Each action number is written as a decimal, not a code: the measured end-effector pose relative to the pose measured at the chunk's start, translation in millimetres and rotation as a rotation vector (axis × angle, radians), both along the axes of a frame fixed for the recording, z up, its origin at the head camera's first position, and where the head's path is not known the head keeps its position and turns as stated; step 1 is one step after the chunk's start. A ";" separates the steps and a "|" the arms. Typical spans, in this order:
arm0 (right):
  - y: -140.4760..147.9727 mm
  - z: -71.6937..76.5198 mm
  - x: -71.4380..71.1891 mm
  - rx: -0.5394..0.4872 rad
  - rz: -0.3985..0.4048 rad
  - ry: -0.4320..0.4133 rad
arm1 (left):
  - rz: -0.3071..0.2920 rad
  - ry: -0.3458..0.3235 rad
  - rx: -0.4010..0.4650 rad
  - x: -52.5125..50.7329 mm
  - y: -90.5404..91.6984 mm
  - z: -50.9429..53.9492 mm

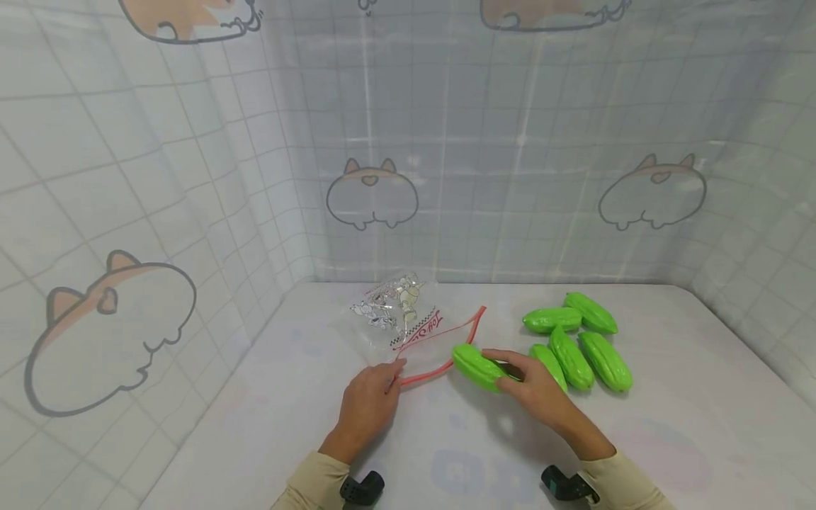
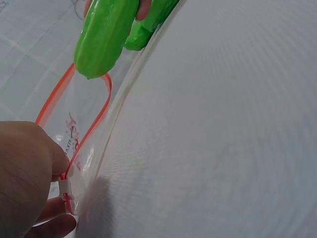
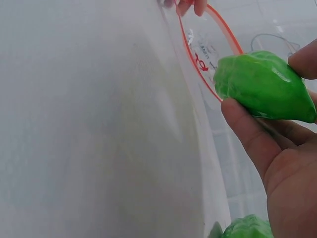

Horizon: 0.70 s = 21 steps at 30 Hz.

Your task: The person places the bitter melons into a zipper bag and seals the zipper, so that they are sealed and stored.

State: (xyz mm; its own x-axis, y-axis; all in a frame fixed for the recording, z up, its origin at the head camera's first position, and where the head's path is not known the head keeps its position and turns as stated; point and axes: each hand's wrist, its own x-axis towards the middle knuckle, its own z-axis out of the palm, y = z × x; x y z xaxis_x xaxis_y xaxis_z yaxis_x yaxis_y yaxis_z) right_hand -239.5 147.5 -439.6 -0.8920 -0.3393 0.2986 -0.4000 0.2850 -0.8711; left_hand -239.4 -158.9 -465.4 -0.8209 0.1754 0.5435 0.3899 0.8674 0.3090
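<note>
My right hand (image 1: pixel 535 389) grips a glossy green bitter melon (image 1: pixel 477 367) between thumb and fingers, its far end over the mouth of a clear zip bag (image 1: pixel 376 333). In the right wrist view the thumb and fingers lie on opposite sides of this bitter melon (image 3: pixel 262 84). The bag has a red zip edge and printed cartoon figures and lettering, and lies flat at its far end. At the near left corner of its mouth, my left hand (image 1: pixel 370 402) pinches the red edge. The left wrist view shows the mouth spread apart, with the bitter melon (image 2: pixel 106 39) at its opening.
To the right lie several more green bitter melons (image 1: pixel 605 361) in a loose group, one (image 1: pixel 550 365) partly behind my right hand. A white cloth covers the table (image 1: pixel 268 439). Curtains with a grid and cartoon animals (image 1: pixel 510 142) stand behind and on both sides.
</note>
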 end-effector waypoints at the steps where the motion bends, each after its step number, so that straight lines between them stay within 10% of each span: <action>1: -0.3 0.2 -0.2 -0.004 0.006 0.002 | 0.000 0.001 -0.001 -0.1 0.0 0.1; 21: -11.1 -1.2 -6.3 0.003 0.026 -0.005 | 0.002 -0.070 0.049 -2.7 1.4 0.1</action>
State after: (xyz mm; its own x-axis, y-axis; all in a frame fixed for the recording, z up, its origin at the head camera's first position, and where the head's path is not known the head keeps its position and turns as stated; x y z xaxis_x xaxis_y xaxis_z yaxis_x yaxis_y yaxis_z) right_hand -245.7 136.3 -440.8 -0.8845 -0.3632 0.2927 -0.4025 0.2770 -0.8725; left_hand -242.1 -157.5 -465.3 -0.8577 0.1479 0.4924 0.3637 0.8514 0.3779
